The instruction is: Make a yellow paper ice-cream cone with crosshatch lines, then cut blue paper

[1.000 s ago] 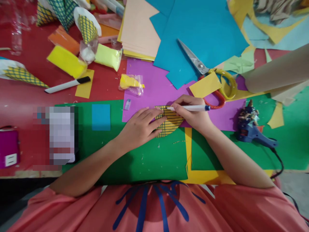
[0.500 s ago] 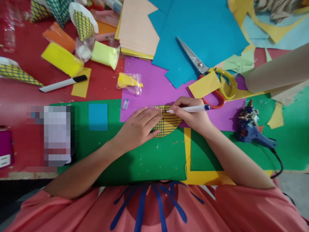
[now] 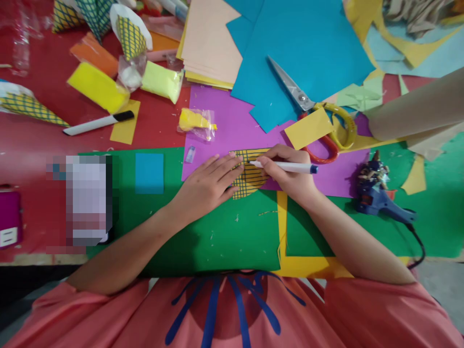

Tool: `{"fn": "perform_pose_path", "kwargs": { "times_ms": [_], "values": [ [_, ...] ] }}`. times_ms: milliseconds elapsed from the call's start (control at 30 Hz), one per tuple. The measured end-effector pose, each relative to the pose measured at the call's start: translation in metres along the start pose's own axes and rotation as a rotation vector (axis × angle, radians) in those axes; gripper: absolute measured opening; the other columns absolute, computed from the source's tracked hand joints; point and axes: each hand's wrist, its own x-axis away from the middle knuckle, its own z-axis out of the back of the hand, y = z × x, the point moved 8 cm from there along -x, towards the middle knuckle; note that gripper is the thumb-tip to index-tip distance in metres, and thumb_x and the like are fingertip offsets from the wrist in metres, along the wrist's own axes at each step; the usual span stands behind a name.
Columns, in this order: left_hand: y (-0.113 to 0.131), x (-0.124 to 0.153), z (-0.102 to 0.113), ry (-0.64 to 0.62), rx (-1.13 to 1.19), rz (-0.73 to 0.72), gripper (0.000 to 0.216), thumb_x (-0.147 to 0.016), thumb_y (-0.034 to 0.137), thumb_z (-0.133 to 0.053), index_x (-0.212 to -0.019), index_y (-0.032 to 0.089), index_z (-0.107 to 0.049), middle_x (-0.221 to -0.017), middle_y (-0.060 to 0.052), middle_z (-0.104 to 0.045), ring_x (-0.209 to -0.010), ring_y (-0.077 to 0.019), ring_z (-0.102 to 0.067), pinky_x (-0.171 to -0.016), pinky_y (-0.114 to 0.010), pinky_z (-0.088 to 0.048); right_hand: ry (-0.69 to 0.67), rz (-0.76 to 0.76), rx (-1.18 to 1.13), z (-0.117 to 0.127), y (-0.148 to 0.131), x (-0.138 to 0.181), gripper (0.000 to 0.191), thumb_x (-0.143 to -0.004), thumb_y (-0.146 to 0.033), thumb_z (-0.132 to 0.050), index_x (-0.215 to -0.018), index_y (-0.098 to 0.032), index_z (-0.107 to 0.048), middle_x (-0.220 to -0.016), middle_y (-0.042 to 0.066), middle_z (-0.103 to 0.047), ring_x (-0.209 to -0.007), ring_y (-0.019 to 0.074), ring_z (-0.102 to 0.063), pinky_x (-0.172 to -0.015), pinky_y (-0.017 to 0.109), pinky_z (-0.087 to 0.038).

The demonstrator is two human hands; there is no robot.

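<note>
The left hand lies flat and open on the yellow piece at its 3 o'clock, and the right hand pinches a pen there, so lighter pressure could skew a line.

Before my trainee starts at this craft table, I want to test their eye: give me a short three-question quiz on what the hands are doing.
1. True or false: the right hand holds a pen.
2. What does the left hand press flat?
A. scissors
B. yellow gridded paper
C. glue gun
3. What colour sheet lies under the scissors blades?

Key: 1 true. 2 B, the yellow gridded paper. 3 blue; the glue gun lies right of the hands.
</note>
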Motion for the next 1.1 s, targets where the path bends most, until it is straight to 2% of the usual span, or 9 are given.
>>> {"fn": "perform_pose_path", "kwargs": {
  "times_ms": [467, 767, 1000, 1100],
  "values": [
    [0.0002, -0.0006, 0.0005, -0.005, 0.022, 0.004, 0.039, -0.091, 0.026, -0.049, -0.127, 0.013, -0.051, -0.135, -0.013, -0.052, -0.13, -0.0256, -0.044, -0.109, -0.045, -0.037, -0.034, -0.004, 0.018, -0.0041, 0.0013, -0.0038, 0.019, -0.081, -0.03, -0.06, -0.069, -0.016, -0.061, -0.058, -0.002, -0.057, -0.051, 0.0068, -0.047, -0.047, 0.021, -0.034],
    [-0.0012, -0.0006, -0.0008, -0.017, 0.037, 0.014, 0.04, -0.091, 0.026, -0.048, -0.129, 0.015, -0.05, -0.136, -0.012, -0.051, -0.131, -0.0249, -0.043, -0.11, -0.046, -0.037, -0.054, 0.001, 0.032, -0.0048, -0.0028, -0.0052, 0.021, -0.077, -0.023, -0.061, -0.058, -0.016, -0.057, -0.052, -0.003, -0.054, -0.049, 0.0069, -0.043, -0.047, 0.022, -0.033],
    [0.0009, -0.001, -0.0002, -0.017, -0.013, -0.003, 0.038, -0.092, 0.028, -0.047, -0.126, 0.013, -0.051, -0.136, -0.011, -0.051, -0.13, -0.0251, -0.044, -0.109, -0.044, -0.037, -0.122, -0.027, 0.013, -0.0092, -0.0003, -0.0043, 0.02, -0.075, -0.018, -0.06, -0.056, -0.016, -0.058, -0.05, -0.003, -0.053, -0.047, 0.0061, -0.043, -0.043, 0.02, -0.031],
    [0.0009, -0.0009, -0.0003, -0.018, -0.026, 0.0, 0.038, -0.092, 0.029, -0.045, -0.126, 0.014, -0.051, -0.137, -0.01, -0.051, -0.131, -0.0241, -0.044, -0.11, -0.043, -0.036, -0.075, -0.008, -0.023, -0.0042, -0.0019, -0.0027, 0.02, -0.077, -0.021, -0.061, -0.057, -0.016, -0.058, -0.052, -0.003, -0.054, -0.048, 0.0063, -0.044, -0.045, 0.021, -0.032]
  ]
}}
